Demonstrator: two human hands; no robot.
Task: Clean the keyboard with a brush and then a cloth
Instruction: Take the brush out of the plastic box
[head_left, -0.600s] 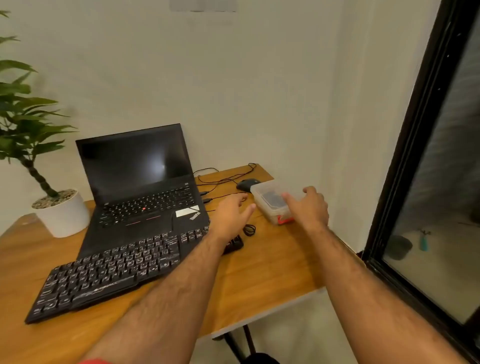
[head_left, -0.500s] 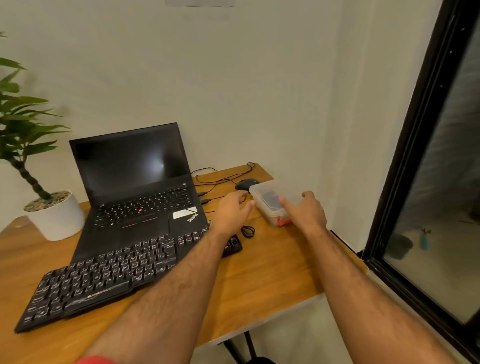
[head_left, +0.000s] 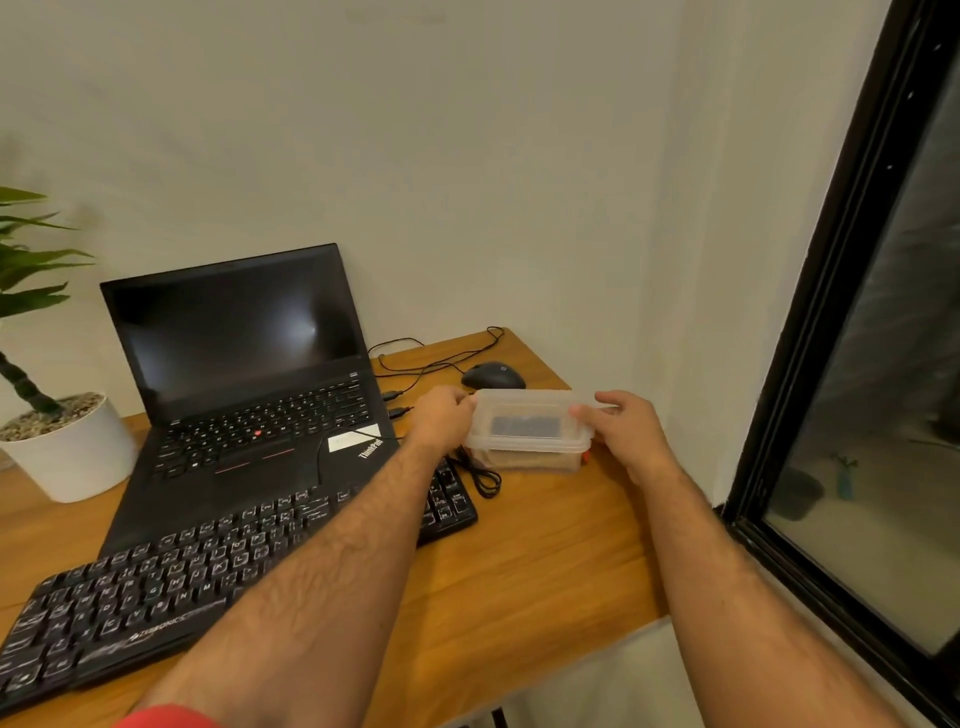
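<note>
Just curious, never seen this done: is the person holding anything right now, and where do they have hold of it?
Yes: a clear plastic container, gripped at its two short ends, left hand on one, right hand on the other.

Left hand (head_left: 441, 421) and right hand (head_left: 626, 434) now grip clear plastic container (head_left: 527, 434) at both ends, pulled nearer along tabletop (head_left: 519, 571).
</note>
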